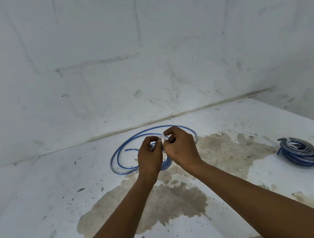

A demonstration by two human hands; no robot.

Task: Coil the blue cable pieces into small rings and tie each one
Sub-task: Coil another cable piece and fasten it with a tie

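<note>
Left hand (pixel 150 158): pinches a white tie (pixel 161 137).
Right hand (pixel 181 147): pinches the same tie, apparently.
Blue cable (pixel 117 158): loose loops on the floor (pixel 45 208).
Tied coil (pixel 299 152): well apart.

A scuffed white wall (pixel 145 52) rises beyond the grip. Below it spreads a white-painted floor (pixel 44 198), speckled, with brownish worn patches (pixel 170 200) nearer and rightward.

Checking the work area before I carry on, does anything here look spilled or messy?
Yes: a brownish stain spreads across the white surface under both arms, reaching toward the finished coil. It looks like a spill or worn paint.
</note>
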